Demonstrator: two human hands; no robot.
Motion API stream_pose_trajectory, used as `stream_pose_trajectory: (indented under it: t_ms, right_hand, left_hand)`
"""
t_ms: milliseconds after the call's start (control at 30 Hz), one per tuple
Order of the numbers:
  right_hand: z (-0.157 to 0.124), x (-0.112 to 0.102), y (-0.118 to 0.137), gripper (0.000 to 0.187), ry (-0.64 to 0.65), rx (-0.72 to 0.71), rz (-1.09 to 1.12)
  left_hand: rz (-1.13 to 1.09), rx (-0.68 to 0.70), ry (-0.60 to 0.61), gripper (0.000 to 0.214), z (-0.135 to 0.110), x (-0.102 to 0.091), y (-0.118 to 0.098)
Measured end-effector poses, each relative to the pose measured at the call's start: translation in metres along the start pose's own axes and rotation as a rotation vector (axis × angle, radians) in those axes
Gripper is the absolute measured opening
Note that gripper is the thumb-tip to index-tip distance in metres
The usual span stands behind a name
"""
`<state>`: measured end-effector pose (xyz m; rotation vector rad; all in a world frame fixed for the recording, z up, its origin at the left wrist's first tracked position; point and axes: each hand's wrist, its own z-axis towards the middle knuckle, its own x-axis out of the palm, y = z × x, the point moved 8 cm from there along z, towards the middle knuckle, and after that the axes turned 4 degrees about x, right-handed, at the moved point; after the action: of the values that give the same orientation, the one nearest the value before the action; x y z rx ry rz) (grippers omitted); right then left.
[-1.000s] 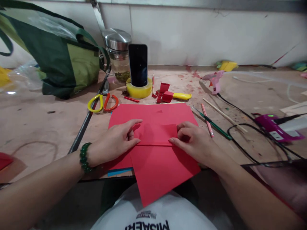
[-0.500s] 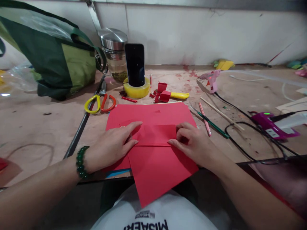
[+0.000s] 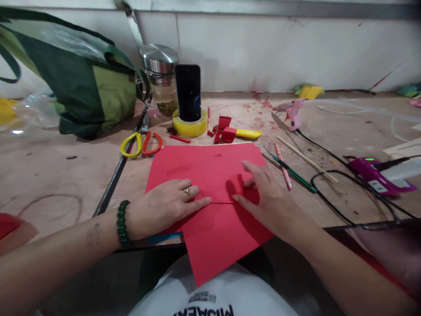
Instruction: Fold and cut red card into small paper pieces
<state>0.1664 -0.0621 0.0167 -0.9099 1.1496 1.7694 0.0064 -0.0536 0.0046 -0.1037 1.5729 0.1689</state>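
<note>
A sheet of red paper (image 3: 226, 237) lies folded, its near corner hanging over the table edge towards my lap. It rests on larger red sheets (image 3: 197, 162). My left hand (image 3: 171, 199), with a ring and a green bead bracelet (image 3: 123, 223), presses on the paper, fingers curled and thumb stretched along the crease. On the other side of the fold, my right hand (image 3: 263, 193) has its thumb and fingers apart. Its fingertips are close to the paper; whether they touch it is unclear. A narrow raised red strip or flap (image 3: 240, 184) shows beside those fingers.
Scissors (image 3: 141, 145) lie back left, near a green bag (image 3: 95, 87) and glass jar (image 3: 161, 83). A phone (image 3: 188, 93) stands in a yellow tape roll (image 3: 190, 126). A yellow-handled cutter (image 3: 248, 133), green pen-like tool (image 3: 297, 175), pink glue gun (image 3: 292, 112) and cables occupy the right.
My left hand has slid right along the crease, its fingers curling more. My right hand has loosened from its pinch, its fingers spreading. The view has shifted slightly.
</note>
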Motion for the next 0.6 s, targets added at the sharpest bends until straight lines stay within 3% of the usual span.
stream_pose_trajectory:
  t_ms: [67,167,233,467,600]
  right_hand:
    - [-0.001,-0.002,0.024,0.033,-0.002,-0.215,-0.124]
    - [-0.008,0.016,0.059,0.020,0.208,-0.566,-0.225]
    - [-0.012,0.025,0.070,0.020,0.310,-0.682,-0.270]
    - [-0.022,0.023,0.068,0.021,0.296,-0.786,-0.326]
    - [-0.030,0.009,0.053,0.029,0.298,-0.733,-0.243]
  left_hand:
    - [0.010,0.016,-0.023,0.039,0.000,-0.001,-0.001]
    - [0.025,0.025,-0.043,0.036,0.000,0.000,-0.001]
    - [0.038,0.027,-0.037,0.035,0.000,0.001,-0.001]
    - [0.021,0.022,-0.018,0.036,0.001,0.002,-0.001]
    - [-0.014,0.007,-0.004,0.038,-0.003,0.001,-0.001]
